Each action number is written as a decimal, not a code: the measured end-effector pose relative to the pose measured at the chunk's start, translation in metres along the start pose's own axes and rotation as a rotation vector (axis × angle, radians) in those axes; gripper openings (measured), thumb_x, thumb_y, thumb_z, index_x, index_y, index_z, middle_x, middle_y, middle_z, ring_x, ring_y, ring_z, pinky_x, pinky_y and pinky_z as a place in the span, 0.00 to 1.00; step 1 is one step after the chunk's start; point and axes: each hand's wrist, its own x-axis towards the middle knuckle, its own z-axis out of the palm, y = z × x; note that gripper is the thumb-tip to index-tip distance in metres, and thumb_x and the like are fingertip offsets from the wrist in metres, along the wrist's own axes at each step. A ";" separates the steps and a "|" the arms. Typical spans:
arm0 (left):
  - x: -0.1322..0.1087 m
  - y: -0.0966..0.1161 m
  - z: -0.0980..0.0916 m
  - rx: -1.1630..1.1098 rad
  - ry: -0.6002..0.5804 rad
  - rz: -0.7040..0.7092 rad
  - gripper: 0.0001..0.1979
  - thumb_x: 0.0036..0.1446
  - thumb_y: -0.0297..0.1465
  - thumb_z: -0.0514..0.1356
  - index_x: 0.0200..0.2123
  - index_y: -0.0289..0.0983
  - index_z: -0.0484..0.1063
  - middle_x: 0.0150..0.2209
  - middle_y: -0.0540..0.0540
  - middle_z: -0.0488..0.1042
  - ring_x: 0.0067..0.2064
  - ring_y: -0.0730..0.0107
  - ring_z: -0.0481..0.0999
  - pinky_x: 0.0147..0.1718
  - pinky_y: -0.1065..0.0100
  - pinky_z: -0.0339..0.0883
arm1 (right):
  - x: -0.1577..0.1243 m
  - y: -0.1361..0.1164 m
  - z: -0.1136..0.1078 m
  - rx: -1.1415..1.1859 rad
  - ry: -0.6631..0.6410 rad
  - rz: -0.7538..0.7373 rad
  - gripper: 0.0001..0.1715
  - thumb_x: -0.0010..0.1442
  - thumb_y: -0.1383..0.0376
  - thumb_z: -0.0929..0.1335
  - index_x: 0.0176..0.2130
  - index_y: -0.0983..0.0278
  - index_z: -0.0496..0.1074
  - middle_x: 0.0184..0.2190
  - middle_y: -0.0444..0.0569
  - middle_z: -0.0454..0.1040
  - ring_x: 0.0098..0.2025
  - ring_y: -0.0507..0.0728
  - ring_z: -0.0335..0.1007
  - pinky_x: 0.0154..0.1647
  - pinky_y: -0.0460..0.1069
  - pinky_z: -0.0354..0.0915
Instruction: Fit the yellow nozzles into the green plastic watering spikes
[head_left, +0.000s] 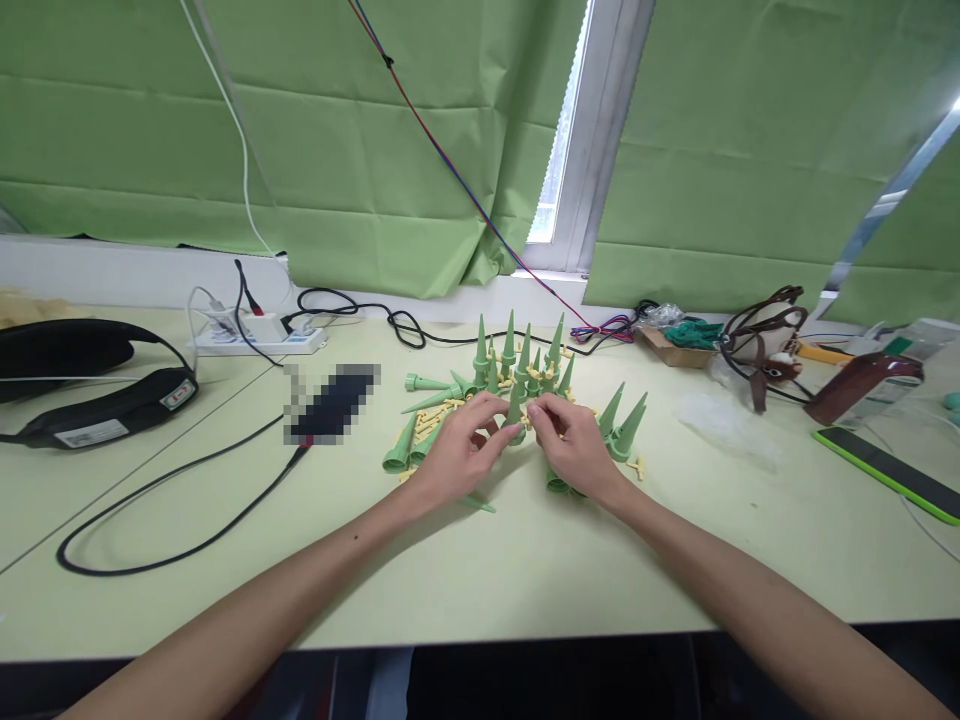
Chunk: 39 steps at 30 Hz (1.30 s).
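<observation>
Both my hands meet over a pile of green plastic cones on the pale green table (525, 570). My left hand (457, 455) pinches a green cone (514, 412) with its fingers curled round it. My right hand (574, 445) pinches a small yellow piece (534, 413) against the same cone. Several green cones stand upright behind (517, 355) and two more stand to the right (622, 425). Others lie on their sides at the left (409, 440), mixed with small yellow pieces (435, 415).
At the left lie a black headset (97, 395), a white power strip (259, 335) and black cables (172, 480). A blurred dark phone (334, 400) sits near the cones. A green-edged phone (892, 470), a bag (765, 345) and clutter occupy the right. Green curtains hang behind.
</observation>
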 end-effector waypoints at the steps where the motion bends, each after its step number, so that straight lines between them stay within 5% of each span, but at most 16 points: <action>1: 0.000 0.001 0.000 0.042 0.003 0.035 0.09 0.62 0.38 0.57 0.37 0.38 0.70 0.38 0.46 0.66 0.34 0.72 0.69 0.23 0.75 0.65 | 0.000 0.000 0.000 0.002 -0.001 0.003 0.19 0.68 0.58 0.61 0.26 0.62 0.61 0.19 0.40 0.57 0.22 0.50 0.51 0.25 0.47 0.51; 8: -0.002 0.002 0.000 0.134 0.021 0.086 0.08 0.63 0.35 0.56 0.42 0.39 0.70 0.44 0.45 0.67 0.33 0.75 0.69 0.25 0.75 0.67 | 0.000 -0.001 0.000 0.020 0.008 0.012 0.18 0.67 0.59 0.61 0.27 0.62 0.62 0.19 0.40 0.58 0.22 0.50 0.52 0.25 0.47 0.51; 17: -0.001 -0.001 0.003 -0.005 0.049 -0.092 0.15 0.61 0.39 0.58 0.48 0.41 0.63 0.51 0.43 0.65 0.32 0.76 0.71 0.22 0.75 0.68 | -0.001 0.000 0.000 0.047 0.065 0.025 0.17 0.68 0.56 0.61 0.30 0.62 0.64 0.19 0.40 0.59 0.21 0.50 0.52 0.23 0.47 0.52; 25: 0.004 -0.006 0.004 -0.339 0.006 -0.290 0.19 0.54 0.44 0.64 0.40 0.40 0.60 0.36 0.51 0.67 0.25 0.76 0.72 0.17 0.74 0.67 | -0.001 0.003 0.001 0.064 0.084 0.020 0.16 0.68 0.56 0.61 0.32 0.62 0.65 0.20 0.40 0.60 0.21 0.50 0.53 0.22 0.46 0.53; 32: 0.006 -0.007 0.005 -0.649 -0.153 -0.457 0.23 0.60 0.51 0.55 0.30 0.35 0.67 0.29 0.47 0.69 0.26 0.73 0.72 0.19 0.72 0.66 | -0.001 0.004 0.001 0.073 0.089 0.022 0.15 0.68 0.57 0.61 0.32 0.62 0.65 0.20 0.40 0.60 0.21 0.50 0.53 0.23 0.46 0.53; 39: 0.005 -0.003 0.004 -0.669 -0.179 -0.408 0.21 0.57 0.48 0.60 0.32 0.34 0.70 0.26 0.49 0.67 0.26 0.74 0.70 0.21 0.72 0.66 | -0.001 0.002 0.000 0.044 0.069 0.013 0.16 0.68 0.57 0.61 0.32 0.62 0.66 0.20 0.40 0.60 0.21 0.50 0.54 0.24 0.46 0.54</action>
